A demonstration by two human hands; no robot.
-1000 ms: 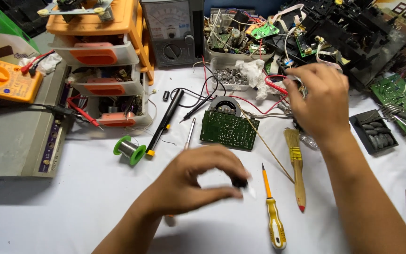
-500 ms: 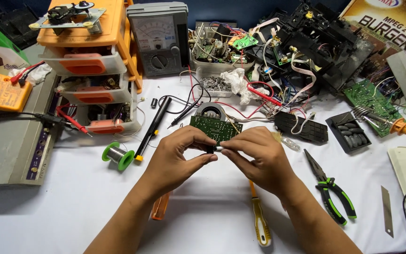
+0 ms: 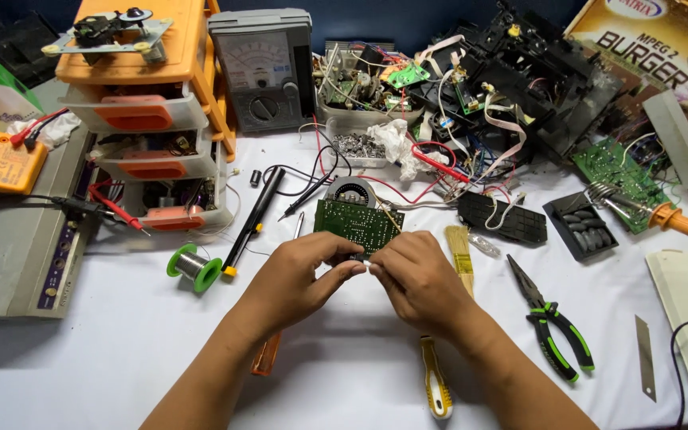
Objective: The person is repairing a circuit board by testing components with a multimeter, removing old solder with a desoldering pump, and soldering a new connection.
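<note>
Left hand (image 3: 300,279) and right hand (image 3: 417,277) meet, fingers clamped on a small black part (image 3: 357,259) just before the green rectangular circuit board (image 3: 357,222).

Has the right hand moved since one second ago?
Yes. The right hand came from the wire pile at the back down to the left hand, just in front of the green circuit board.

Bare white table (image 3: 121,358) lies open along the near edge toward its left corner, while the green-handled black pliers (image 3: 555,322), yellow-handled screwdriver (image 3: 436,386) and green solder spool (image 3: 193,267) hem in both hands, with cluttered electronics crowding the far edge.
</note>
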